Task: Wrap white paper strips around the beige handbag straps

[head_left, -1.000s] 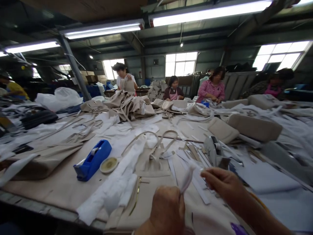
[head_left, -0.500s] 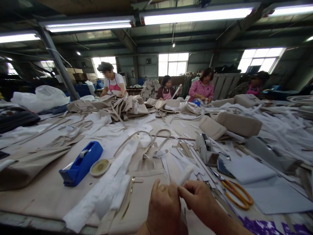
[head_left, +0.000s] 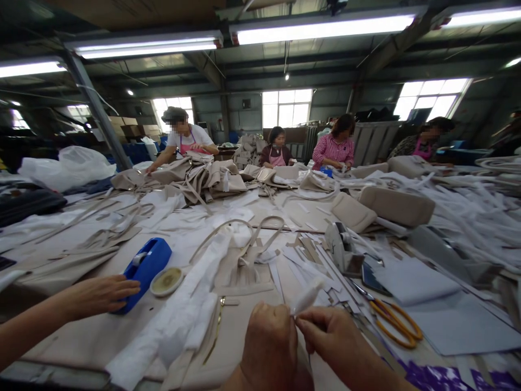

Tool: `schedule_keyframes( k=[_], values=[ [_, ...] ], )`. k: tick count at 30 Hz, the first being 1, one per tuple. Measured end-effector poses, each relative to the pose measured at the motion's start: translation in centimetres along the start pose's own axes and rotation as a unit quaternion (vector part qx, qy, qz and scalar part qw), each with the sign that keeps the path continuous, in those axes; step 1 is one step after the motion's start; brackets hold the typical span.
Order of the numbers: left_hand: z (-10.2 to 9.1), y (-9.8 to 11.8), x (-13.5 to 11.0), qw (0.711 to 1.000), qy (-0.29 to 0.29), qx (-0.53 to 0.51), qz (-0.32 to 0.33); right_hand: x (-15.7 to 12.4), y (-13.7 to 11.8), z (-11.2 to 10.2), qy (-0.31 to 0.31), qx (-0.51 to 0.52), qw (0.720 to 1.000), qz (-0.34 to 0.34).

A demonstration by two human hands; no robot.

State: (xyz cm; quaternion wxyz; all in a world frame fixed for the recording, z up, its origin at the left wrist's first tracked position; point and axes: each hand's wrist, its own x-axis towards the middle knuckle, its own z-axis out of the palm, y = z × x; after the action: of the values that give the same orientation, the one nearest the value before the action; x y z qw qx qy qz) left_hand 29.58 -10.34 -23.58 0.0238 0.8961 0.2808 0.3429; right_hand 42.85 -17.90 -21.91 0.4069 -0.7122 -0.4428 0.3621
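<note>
My left hand (head_left: 269, 343) is closed in a fist, knuckles up, over the lower part of a beige bag (head_left: 234, 326) with a gold zip. Against it, my right hand (head_left: 328, 331) pinches with thumb and forefinger. A soft white wrapping piece (head_left: 308, 296) sticks out from between the two hands, its lower end hidden by the fingers. The bag's thin strap (head_left: 271, 220) loops away from me, and white wrapping sheet (head_left: 179, 315) lies along its left side.
A co-worker's hand (head_left: 108, 290) reaches in from the left onto a blue tape dispenser (head_left: 152, 266), beside a tape roll (head_left: 166, 282). Orange-handled scissors (head_left: 396, 323), a grey dispenser (head_left: 342, 248) and white sheets (head_left: 456, 320) lie right. Several people work behind beige bag pieces (head_left: 211, 176).
A co-worker's arm has come in from the left and its hand is now on the blue tape dispenser. My hands stay together, with slightly more white wrapping showing between them.
</note>
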Motion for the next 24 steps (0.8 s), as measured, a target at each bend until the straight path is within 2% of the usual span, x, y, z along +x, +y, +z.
schedule_keyframes(
  k=[5,7,9,12,15,21,24],
  values=[
    [0.7,-0.5,-0.8,0.995,-0.064,-0.057,-0.055,0.1,0.6,0.6,-0.006,0.104,0.988,0.110],
    [0.4,-0.5,-0.6,0.988,-0.101,-0.088,-0.083,0.4,0.8,0.8,0.003,0.100,0.988,0.115],
    [-0.5,-0.3,0.0,0.969,-0.152,-0.144,-0.134,0.7,1.0,0.8,0.021,0.068,0.993,0.092],
    [-2.3,-0.3,1.5,0.898,-0.239,-0.288,-0.231,1.1,0.7,0.6,0.036,0.025,0.998,0.036],
    [-3.6,-0.8,2.4,0.813,-0.283,-0.432,-0.270,1.5,0.3,0.0,0.010,0.037,0.999,-0.027],
    [-3.6,-2.3,1.9,0.682,-0.294,-0.585,-0.326,2.8,0.8,-0.6,-0.089,0.159,0.972,-0.150],
    [-3.3,-2.9,1.9,0.629,-0.285,-0.636,-0.344,3.7,1.6,0.1,-0.099,0.188,0.958,-0.193]
  ],
)
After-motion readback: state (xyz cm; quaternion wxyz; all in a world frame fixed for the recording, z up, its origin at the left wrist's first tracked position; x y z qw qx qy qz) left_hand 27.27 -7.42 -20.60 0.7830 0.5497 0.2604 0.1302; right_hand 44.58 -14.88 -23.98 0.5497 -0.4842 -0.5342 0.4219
